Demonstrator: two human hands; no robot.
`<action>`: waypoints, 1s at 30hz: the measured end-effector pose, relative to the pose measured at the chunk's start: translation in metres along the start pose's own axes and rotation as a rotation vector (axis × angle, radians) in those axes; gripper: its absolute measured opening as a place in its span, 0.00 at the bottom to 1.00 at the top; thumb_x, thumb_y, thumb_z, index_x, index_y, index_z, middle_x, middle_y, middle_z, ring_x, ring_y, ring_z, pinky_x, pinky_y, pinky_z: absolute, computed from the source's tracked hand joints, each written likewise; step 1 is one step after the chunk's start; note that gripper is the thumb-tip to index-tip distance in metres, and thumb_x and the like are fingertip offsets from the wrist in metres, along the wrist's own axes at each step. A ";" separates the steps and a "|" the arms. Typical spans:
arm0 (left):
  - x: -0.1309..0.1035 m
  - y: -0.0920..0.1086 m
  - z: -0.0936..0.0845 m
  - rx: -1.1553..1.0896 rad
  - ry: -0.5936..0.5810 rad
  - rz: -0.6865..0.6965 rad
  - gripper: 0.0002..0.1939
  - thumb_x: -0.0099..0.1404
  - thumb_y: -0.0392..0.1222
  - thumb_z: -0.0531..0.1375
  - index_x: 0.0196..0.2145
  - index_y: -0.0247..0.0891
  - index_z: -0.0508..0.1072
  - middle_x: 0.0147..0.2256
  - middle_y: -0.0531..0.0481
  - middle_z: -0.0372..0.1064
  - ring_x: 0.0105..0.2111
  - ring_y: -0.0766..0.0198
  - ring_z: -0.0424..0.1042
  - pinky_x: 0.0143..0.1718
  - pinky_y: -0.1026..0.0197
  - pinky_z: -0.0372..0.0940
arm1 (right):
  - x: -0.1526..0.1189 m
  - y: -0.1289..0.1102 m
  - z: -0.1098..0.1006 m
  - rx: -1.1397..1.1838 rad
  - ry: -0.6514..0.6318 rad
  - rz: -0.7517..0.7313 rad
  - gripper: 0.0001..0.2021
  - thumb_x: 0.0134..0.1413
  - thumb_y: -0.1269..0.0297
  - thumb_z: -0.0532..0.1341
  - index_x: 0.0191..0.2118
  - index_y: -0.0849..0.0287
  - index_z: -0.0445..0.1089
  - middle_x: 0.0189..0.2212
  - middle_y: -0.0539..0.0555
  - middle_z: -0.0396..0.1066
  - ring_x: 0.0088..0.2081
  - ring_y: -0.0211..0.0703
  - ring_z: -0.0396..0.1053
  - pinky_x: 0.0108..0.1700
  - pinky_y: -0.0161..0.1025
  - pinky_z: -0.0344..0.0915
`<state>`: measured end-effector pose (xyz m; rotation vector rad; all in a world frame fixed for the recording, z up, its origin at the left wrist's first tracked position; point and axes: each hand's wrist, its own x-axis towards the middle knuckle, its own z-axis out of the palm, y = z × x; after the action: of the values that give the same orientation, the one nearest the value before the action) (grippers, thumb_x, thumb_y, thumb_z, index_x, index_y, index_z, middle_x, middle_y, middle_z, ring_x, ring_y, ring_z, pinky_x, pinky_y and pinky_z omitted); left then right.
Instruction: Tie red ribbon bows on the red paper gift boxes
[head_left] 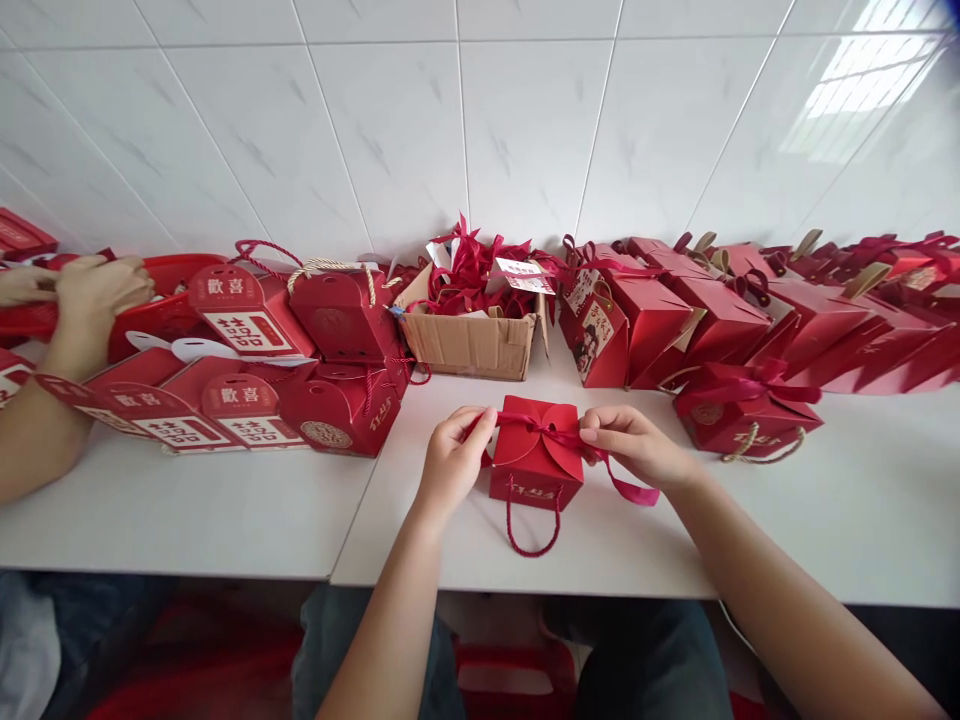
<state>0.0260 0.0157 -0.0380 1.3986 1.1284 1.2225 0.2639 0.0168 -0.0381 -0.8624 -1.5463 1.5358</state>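
Note:
A small red gift box stands on the table in front of me, its top flaps folded together. Across its top runs a dark red ribbon, crossed at the middle. At the box's left side, my left hand pinches one part of the ribbon. On the right, my right hand pinches the other part, and a loose ribbon end hangs below those fingers. A red rope handle droops from the box's front onto the table.
Behind the box, a cardboard carton holds a heap of ribbons. Rows of red boxes line the wall on the right; a ribboned box lies in front of them. Stacked boxes stand left, beside another person's arm and a red basket.

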 end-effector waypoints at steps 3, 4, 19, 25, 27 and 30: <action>0.000 -0.001 0.000 -0.066 0.007 0.003 0.15 0.63 0.50 0.58 0.34 0.37 0.76 0.39 0.45 0.73 0.42 0.56 0.71 0.45 0.57 0.67 | 0.001 0.002 0.001 0.059 0.036 -0.002 0.14 0.54 0.59 0.63 0.22 0.60 0.66 0.19 0.48 0.63 0.24 0.35 0.59 0.31 0.36 0.56; 0.000 -0.002 0.000 -0.063 0.017 0.007 0.14 0.62 0.50 0.58 0.35 0.37 0.77 0.40 0.45 0.73 0.43 0.55 0.72 0.45 0.57 0.67 | 0.002 0.002 0.001 0.068 0.048 0.001 0.14 0.53 0.60 0.64 0.21 0.60 0.66 0.19 0.47 0.62 0.24 0.35 0.59 0.30 0.36 0.56; 0.000 -0.004 -0.003 -0.029 0.058 -0.014 0.13 0.62 0.45 0.58 0.38 0.36 0.79 0.40 0.45 0.77 0.42 0.54 0.75 0.47 0.56 0.68 | 0.003 0.003 0.002 0.068 0.045 0.034 0.13 0.51 0.60 0.64 0.21 0.59 0.67 0.18 0.48 0.63 0.24 0.36 0.59 0.30 0.37 0.56; 0.000 -0.006 -0.003 -0.038 0.068 -0.022 0.13 0.61 0.45 0.58 0.37 0.37 0.79 0.39 0.46 0.77 0.42 0.53 0.75 0.47 0.56 0.68 | 0.002 0.003 0.000 0.052 0.033 0.028 0.13 0.51 0.60 0.64 0.21 0.60 0.67 0.18 0.48 0.64 0.23 0.36 0.60 0.30 0.36 0.56; 0.000 -0.005 -0.004 -0.043 0.067 -0.021 0.12 0.61 0.44 0.58 0.36 0.37 0.79 0.38 0.46 0.77 0.42 0.54 0.75 0.47 0.56 0.68 | 0.002 0.003 0.000 0.068 0.030 0.029 0.13 0.52 0.60 0.64 0.21 0.60 0.66 0.18 0.48 0.64 0.23 0.35 0.60 0.29 0.36 0.57; 0.001 -0.004 -0.007 -0.014 0.100 -0.024 0.08 0.59 0.42 0.59 0.30 0.37 0.78 0.36 0.48 0.77 0.41 0.54 0.75 0.45 0.56 0.68 | -0.001 0.001 -0.002 0.101 -0.008 0.087 0.14 0.54 0.59 0.63 0.22 0.60 0.65 0.17 0.47 0.63 0.19 0.33 0.60 0.25 0.34 0.56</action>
<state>0.0194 0.0180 -0.0409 1.3223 1.1998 1.2921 0.2661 0.0173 -0.0395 -0.8762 -1.4404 1.6666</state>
